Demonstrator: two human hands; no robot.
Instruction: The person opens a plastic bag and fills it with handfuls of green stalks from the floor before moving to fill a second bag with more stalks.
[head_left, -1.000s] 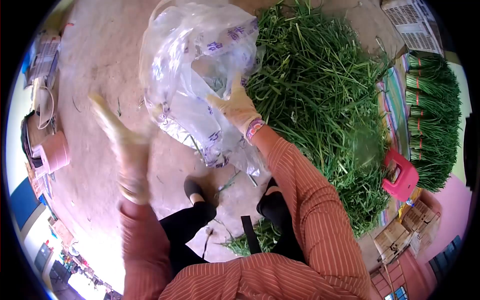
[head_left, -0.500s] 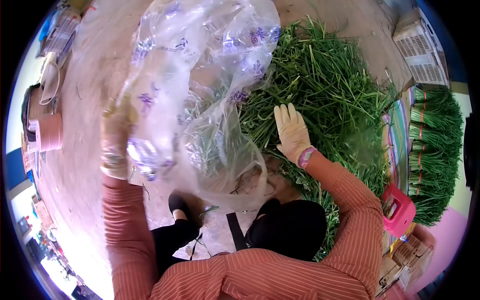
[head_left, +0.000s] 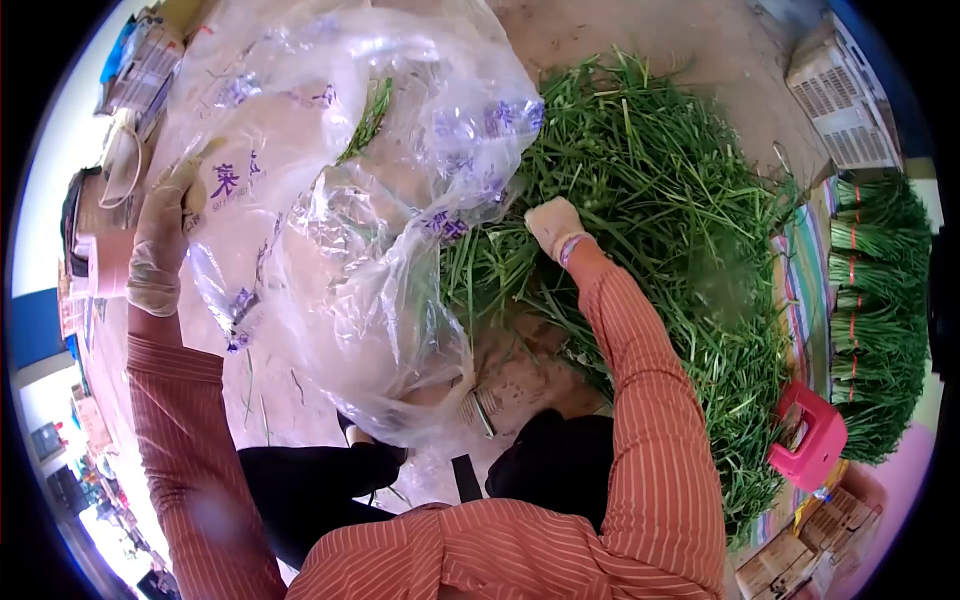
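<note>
My left hand (head_left: 163,230), in a pale glove, grips the left edge of a large clear plastic bag (head_left: 300,120) with purple printing. The bag is spread wide above the floor, and a few green stalks (head_left: 368,122) show in it. My right hand (head_left: 556,226), also gloved, is closed at the left side of a big loose heap of long green leaves (head_left: 660,190) that look like chives. Leaves stick out beside its curled fingers, which are partly hidden. The bag's right edge touches the heap close to this hand.
Tied bundles of chives (head_left: 875,320) stand in a row at the right, beside a striped sheet (head_left: 808,290). A pink plastic stool (head_left: 808,437) is near them. A white crate (head_left: 845,100) stands at the back right, cardboard boxes (head_left: 775,567) at the lower right.
My left hand has moved left, stretching the bag out. My right hand, flat with fingers spread before, has closed at the leaves and shifted slightly left. The bag has opened wider and lower.
</note>
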